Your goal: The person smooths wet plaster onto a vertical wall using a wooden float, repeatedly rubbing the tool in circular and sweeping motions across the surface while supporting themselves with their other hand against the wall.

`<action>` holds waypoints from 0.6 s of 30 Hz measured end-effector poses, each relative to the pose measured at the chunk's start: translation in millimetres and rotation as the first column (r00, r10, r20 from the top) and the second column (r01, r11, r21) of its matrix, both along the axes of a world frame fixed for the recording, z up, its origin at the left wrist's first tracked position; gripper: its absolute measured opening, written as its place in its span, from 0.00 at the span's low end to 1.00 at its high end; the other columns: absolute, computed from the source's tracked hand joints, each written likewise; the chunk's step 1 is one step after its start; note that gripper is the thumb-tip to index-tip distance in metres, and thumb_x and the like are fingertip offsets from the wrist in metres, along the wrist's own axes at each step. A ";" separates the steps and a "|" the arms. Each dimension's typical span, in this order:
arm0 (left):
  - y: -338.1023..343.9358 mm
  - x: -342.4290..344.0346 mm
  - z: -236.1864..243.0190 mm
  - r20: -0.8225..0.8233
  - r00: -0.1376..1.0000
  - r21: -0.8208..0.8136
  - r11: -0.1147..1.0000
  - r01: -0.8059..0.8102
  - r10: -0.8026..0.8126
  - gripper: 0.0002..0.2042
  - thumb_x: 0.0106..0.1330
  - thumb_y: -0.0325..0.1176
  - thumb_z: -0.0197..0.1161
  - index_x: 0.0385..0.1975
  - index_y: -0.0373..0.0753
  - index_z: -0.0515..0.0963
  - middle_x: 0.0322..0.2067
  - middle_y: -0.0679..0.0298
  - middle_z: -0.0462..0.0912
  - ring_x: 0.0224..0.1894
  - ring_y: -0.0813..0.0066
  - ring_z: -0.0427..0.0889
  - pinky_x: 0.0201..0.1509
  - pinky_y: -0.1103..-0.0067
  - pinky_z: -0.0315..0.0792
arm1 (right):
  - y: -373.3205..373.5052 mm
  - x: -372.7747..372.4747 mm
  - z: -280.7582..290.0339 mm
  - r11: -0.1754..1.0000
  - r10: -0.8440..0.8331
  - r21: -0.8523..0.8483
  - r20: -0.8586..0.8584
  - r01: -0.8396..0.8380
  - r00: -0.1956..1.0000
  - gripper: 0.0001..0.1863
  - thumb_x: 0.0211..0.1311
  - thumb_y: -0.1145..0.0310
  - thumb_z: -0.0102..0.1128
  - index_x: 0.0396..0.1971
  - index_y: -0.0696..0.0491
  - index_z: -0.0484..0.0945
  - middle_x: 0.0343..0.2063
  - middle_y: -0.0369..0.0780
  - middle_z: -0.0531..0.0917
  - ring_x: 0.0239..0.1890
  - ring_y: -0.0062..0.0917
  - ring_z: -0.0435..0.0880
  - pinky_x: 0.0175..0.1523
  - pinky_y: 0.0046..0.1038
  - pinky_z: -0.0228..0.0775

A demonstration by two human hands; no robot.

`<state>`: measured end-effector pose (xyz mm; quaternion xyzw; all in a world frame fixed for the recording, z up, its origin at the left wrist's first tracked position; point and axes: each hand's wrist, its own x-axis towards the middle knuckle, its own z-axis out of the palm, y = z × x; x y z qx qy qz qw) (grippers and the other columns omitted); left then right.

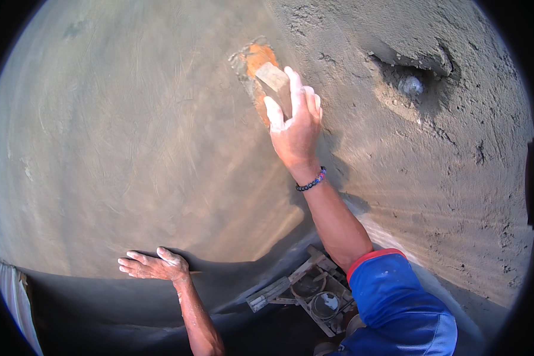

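Nearest, past a blue sleeve (391,296), the right hand (296,130) has its fingers gripping the wooden block handle of an orange, mortar-smeared float (258,57) set against the plastered wall (124,154), while the empty left hand (154,266) has its fingers slightly spread, its contact with the wall unclear. The wall's broad left part looks mostly smoothed; the right, rough and pitted around a hollow with a pale lump (410,86), seems unfinished. Farther down sit wooden planks (269,293) and a round container (326,304).

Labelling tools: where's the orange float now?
Head view, upper centre: the orange float is against the plastered surface, its handle in the right grip, left of the hole.
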<state>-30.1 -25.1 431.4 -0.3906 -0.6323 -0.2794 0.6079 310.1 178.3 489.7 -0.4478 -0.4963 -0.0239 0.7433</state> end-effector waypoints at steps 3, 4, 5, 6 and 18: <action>-3.3 -2.7 4.0 -0.043 0.999 0.011 1.000 0.006 -0.005 0.37 0.76 0.61 0.34 0.75 0.38 0.49 0.75 0.46 0.44 0.77 0.43 0.41 0.76 0.50 0.40 | -10.8 -6.8 -97.8 0.988 0.039 -0.147 -0.112 -0.055 0.993 0.32 0.58 0.69 0.66 0.64 0.55 0.68 0.42 0.48 0.77 0.46 0.45 0.74 0.54 0.43 0.66; 1.0 -0.6 3.8 -0.027 1.000 0.020 1.000 0.008 -0.007 0.37 0.76 0.60 0.34 0.75 0.38 0.49 0.75 0.46 0.44 0.77 0.43 0.41 0.76 0.50 0.40 | -19.2 -8.6 -126.0 0.976 0.027 -0.210 -0.132 -0.055 0.991 0.32 0.59 0.69 0.66 0.64 0.55 0.68 0.43 0.48 0.78 0.47 0.45 0.75 0.55 0.43 0.67; 2.1 1.0 2.2 -0.013 1.000 0.018 1.000 0.007 -0.007 0.37 0.76 0.60 0.35 0.75 0.38 0.49 0.75 0.46 0.44 0.77 0.43 0.41 0.76 0.50 0.39 | -25.0 -10.3 -161.2 0.965 0.007 -0.256 -0.160 -0.048 0.987 0.32 0.59 0.69 0.67 0.63 0.56 0.68 0.44 0.49 0.78 0.47 0.46 0.75 0.55 0.44 0.67; 4.8 2.1 1.5 -0.003 1.000 0.012 1.000 0.006 -0.006 0.36 0.76 0.60 0.35 0.75 0.40 0.49 0.75 0.47 0.44 0.77 0.43 0.41 0.76 0.49 0.39 | -29.3 -14.2 -183.8 0.955 -0.012 -0.295 -0.186 -0.044 0.983 0.32 0.58 0.70 0.67 0.63 0.56 0.68 0.44 0.49 0.79 0.48 0.46 0.75 0.55 0.44 0.67; 2.1 2.9 1.3 -0.020 0.999 -0.003 0.999 0.040 -0.040 0.36 0.76 0.59 0.37 0.75 0.38 0.50 0.75 0.47 0.44 0.77 0.42 0.41 0.75 0.48 0.41 | 5.7 -4.4 68.8 0.991 0.015 0.133 0.023 -0.018 1.000 0.33 0.56 0.67 0.68 0.63 0.46 0.70 0.40 0.40 0.76 0.43 0.38 0.74 0.48 0.40 0.65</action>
